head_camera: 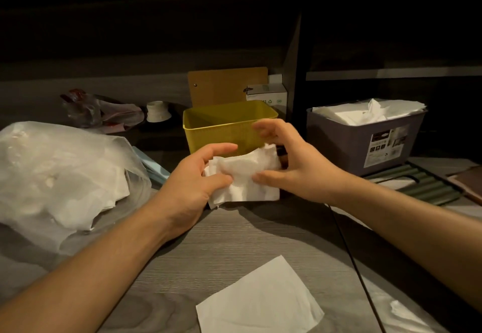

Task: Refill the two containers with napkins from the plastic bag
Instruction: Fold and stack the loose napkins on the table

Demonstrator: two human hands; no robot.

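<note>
Now both hands (193, 186) (294, 165) pinch soft crumpled napkins (245, 176).

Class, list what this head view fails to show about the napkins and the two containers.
- Yellow container floor: hidden by its front wall and the hands.
- Napkin stack count: covered by left hand and right hand.
- Purple container label: too small.
- Plastic bag: cut off by the left edge.

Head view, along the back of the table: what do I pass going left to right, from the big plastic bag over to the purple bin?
Plastic bag of napkins → crumpled red-and-clear bag → small white roll → yellow container, appears empty → purple container, already full of napkins.
</note>
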